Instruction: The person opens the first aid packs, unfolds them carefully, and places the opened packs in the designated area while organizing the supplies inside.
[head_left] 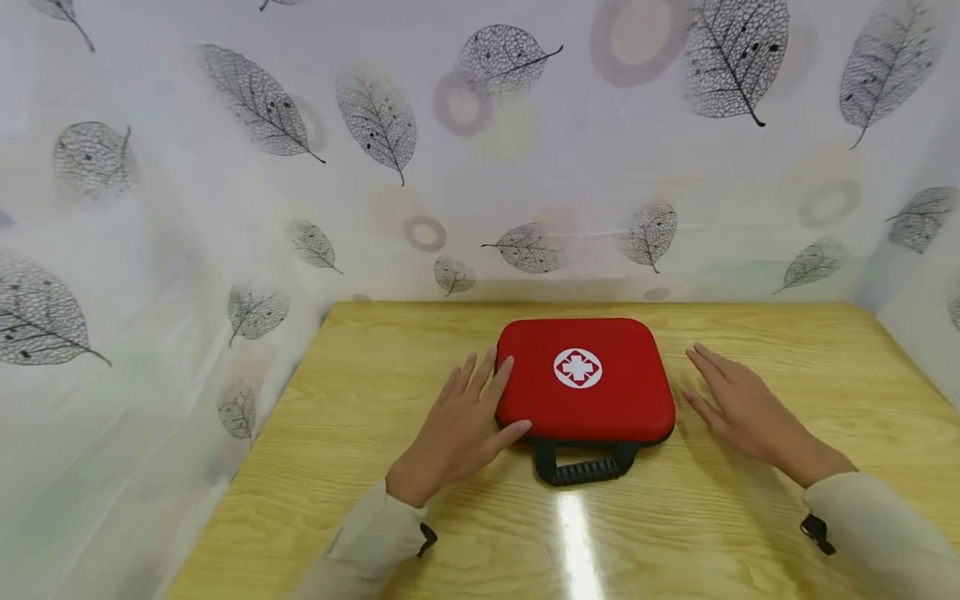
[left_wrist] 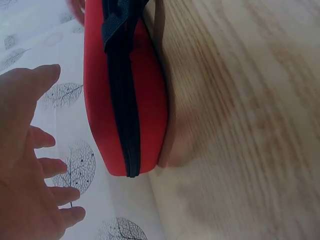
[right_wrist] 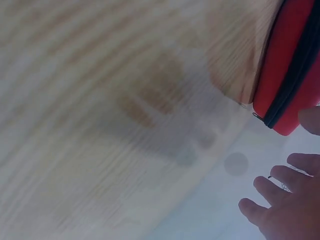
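"Red case, closed, flat on the table between the two hands. Which one has it?"

"Neither, as I read it. Left hand: wide, fingers spread, their tips over the case's left edge in the head view. Left wrist view shows a gap there. Right hand: fingers extended, holding nothing, off to the case's right and apart from it."

"Why lying down?"

"Broad, shallow shape — the wide face probably gives it the steadiest seat with no hand bracing it. Puts the white emblem uppermost too, in sight between the hands."

"And the handle?"

"Black, ribbed, on the wearer's side, between the wrists. Likely turned that way to suit either hand."

"Zip band?"

"Runs along the side wall, just below the left hand. Lying flat leaves it clear of the table rather than pressed under."

"Hand spacing?"

"Roughly one per side — my guess, to suit the case's width. Contact: none that I can confirm."
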